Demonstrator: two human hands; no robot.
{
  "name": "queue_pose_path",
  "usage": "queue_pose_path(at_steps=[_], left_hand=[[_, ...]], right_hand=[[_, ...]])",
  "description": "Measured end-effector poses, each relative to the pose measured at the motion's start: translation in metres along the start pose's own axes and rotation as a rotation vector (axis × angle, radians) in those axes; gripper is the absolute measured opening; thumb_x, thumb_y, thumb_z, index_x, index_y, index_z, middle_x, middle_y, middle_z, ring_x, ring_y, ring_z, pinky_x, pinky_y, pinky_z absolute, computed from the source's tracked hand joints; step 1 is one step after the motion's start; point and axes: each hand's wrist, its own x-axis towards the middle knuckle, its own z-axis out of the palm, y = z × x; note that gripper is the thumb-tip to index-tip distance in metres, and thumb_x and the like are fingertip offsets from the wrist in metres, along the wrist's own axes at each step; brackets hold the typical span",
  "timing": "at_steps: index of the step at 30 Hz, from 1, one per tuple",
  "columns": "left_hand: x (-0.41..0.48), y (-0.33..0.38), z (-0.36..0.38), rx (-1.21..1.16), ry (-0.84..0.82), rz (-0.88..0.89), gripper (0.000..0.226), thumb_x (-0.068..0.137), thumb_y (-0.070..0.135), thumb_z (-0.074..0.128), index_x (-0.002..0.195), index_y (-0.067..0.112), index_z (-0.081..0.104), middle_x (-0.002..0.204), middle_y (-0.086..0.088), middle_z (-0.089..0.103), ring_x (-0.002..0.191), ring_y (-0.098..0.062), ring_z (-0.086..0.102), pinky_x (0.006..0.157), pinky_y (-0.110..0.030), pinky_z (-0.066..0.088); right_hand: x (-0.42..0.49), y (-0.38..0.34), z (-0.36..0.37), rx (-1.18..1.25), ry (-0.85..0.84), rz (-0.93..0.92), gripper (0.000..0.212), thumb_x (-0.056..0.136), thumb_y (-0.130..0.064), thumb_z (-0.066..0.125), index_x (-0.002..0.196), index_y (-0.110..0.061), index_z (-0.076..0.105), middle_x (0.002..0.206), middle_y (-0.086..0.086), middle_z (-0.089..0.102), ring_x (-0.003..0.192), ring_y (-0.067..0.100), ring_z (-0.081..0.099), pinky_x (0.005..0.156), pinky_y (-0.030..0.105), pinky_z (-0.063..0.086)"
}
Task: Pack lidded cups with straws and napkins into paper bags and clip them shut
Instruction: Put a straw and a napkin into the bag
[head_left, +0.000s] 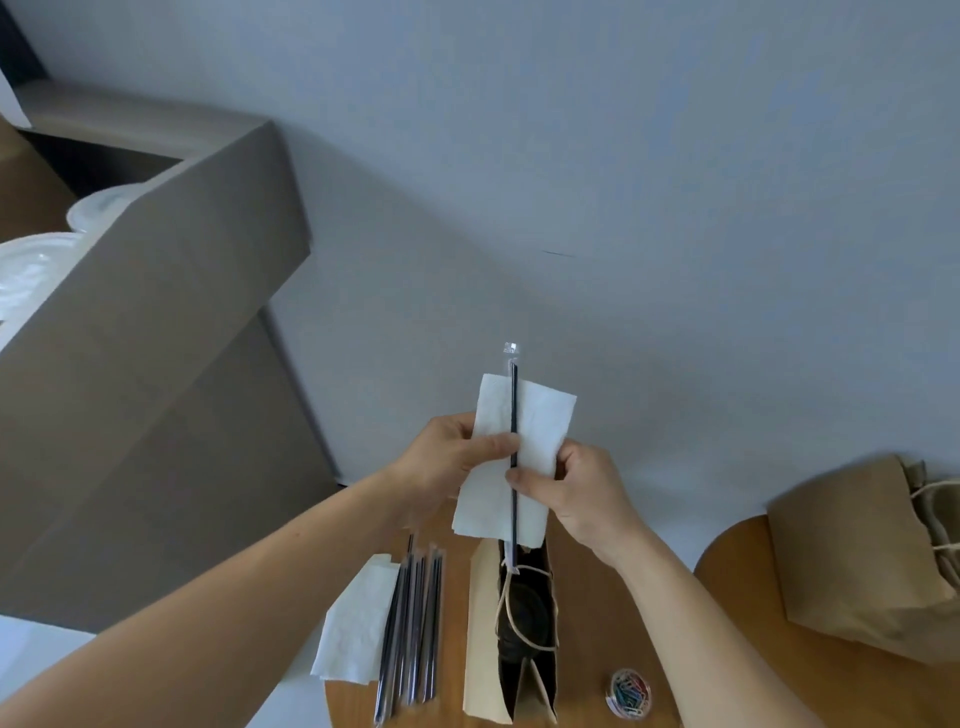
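Above an open paper bag (480, 639) I hold a white napkin (537, 431) with a black wrapped straw (514, 405) laid along its middle. My left hand (457, 452) grips the napkin's left edge, thumb across its front. My right hand (576, 493) pinches straw and napkin together lower down. The straw's lower tip reaches into the bag's mouth. Inside the bag a dark lidded cup (524, 618) shows under the twine handles.
On the round wooden table (582, 639) lie a row of several wrapped straws (415, 634), a stack of napkins (358, 623) and a small tub of coloured paper clips (628, 693). A second brown paper bag (857, 561) lies at right. A large cardboard box (145, 364) stands left.
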Motion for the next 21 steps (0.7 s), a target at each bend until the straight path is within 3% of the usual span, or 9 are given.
queue_pose_path(at_steps=[4, 6, 7, 9, 11, 12, 14, 16, 21], left_hand=[[0.011, -0.015, 0.003, 0.094, 0.076, 0.025, 0.029, 0.094, 0.024, 0.064, 0.123, 0.021, 0.060, 0.119, -0.001, 0.068, 0.101, -0.020, 0.069, 0.079, -0.035, 0.060], [0.013, -0.034, -0.008, 0.408, 0.167, -0.014, 0.039, 0.094, 0.020, 0.062, 0.131, 0.027, 0.053, 0.125, 0.005, 0.061, 0.109, -0.016, 0.063, 0.085, -0.033, 0.057], [0.013, -0.048, -0.014, 0.598, 0.130, -0.085, 0.045, 0.092, 0.019, 0.062, 0.134, 0.027, 0.050, 0.126, 0.003, 0.060, 0.113, -0.019, 0.061, 0.091, -0.036, 0.055], [0.007, -0.080, -0.020, 0.893, -0.142, -0.290, 0.059, 0.084, 0.023, 0.068, 0.138, 0.023, 0.045, 0.124, -0.001, 0.060, 0.111, -0.020, 0.061, 0.095, -0.037, 0.054], [-0.002, -0.110, -0.010, 1.029, -0.389, -0.421, 0.072, 0.075, 0.039, 0.076, 0.138, 0.019, 0.045, 0.124, -0.001, 0.060, 0.105, -0.017, 0.060, 0.089, -0.031, 0.053], [-0.006, -0.123, -0.001, 1.037, -0.429, -0.441, 0.075, 0.071, 0.050, 0.075, 0.133, 0.018, 0.048, 0.123, -0.002, 0.060, 0.104, -0.018, 0.060, 0.088, -0.030, 0.052], [-0.007, -0.146, 0.017, 1.031, -0.357, -0.431, 0.074, 0.065, 0.069, 0.066, 0.119, 0.019, 0.057, 0.114, -0.004, 0.066, 0.101, -0.022, 0.063, 0.092, -0.037, 0.053], [-0.007, -0.161, 0.032, 1.048, -0.199, -0.431, 0.064, 0.068, 0.075, 0.054, 0.103, 0.022, 0.063, 0.095, -0.002, 0.070, 0.088, -0.020, 0.068, 0.086, -0.041, 0.058], [-0.014, -0.177, 0.036, 0.807, 0.085, -0.486, 0.028, 0.091, 0.044, 0.046, 0.085, 0.023, 0.063, 0.078, -0.001, 0.070, 0.068, -0.014, 0.071, 0.072, -0.037, 0.063]], right_hand=[[0.002, 0.004, -0.022, -0.074, 0.161, 0.013, 0.010, 0.081, -0.023, 0.079, 0.082, -0.028, 0.071, 0.084, -0.015, 0.074, 0.078, 0.003, 0.070, 0.063, 0.024, 0.057], [0.009, 0.009, -0.034, -0.061, 0.308, 0.042, 0.010, 0.082, -0.023, 0.078, 0.079, -0.026, 0.069, 0.078, -0.017, 0.073, 0.074, 0.002, 0.069, 0.060, 0.023, 0.056], [0.013, 0.013, -0.037, -0.054, 0.366, 0.051, 0.010, 0.082, -0.023, 0.077, 0.077, -0.025, 0.068, 0.075, -0.018, 0.072, 0.071, 0.001, 0.069, 0.056, 0.022, 0.054], [0.019, 0.022, -0.034, -0.043, 0.425, 0.069, 0.010, 0.082, -0.022, 0.074, 0.076, -0.024, 0.067, 0.072, -0.019, 0.071, 0.068, 0.001, 0.068, 0.048, 0.015, 0.049], [0.024, 0.037, -0.017, -0.021, 0.418, 0.117, 0.003, 0.084, -0.020, 0.071, 0.083, -0.021, 0.068, 0.075, -0.015, 0.071, 0.070, 0.003, 0.068, 0.047, 0.012, 0.046], [0.024, 0.045, -0.006, -0.026, 0.397, 0.149, 0.004, 0.085, -0.020, 0.069, 0.089, -0.018, 0.068, 0.080, -0.012, 0.072, 0.073, 0.005, 0.069, 0.050, 0.014, 0.047], [0.022, 0.063, 0.017, -0.060, 0.352, 0.223, 0.015, 0.088, -0.020, 0.065, 0.101, -0.014, 0.066, 0.091, -0.006, 0.071, 0.083, 0.012, 0.069, 0.057, 0.016, 0.049], [0.015, 0.075, 0.033, -0.090, 0.335, 0.275, 0.018, 0.091, -0.020, 0.062, 0.108, -0.013, 0.064, 0.096, -0.004, 0.070, 0.084, 0.012, 0.066, 0.053, 0.006, 0.042], [-0.006, 0.086, 0.039, -0.212, 0.261, 0.332, 0.022, 0.094, -0.015, 0.060, 0.116, -0.010, 0.060, 0.106, 0.001, 0.068, 0.073, -0.002, 0.057, 0.046, 0.003, 0.040]])
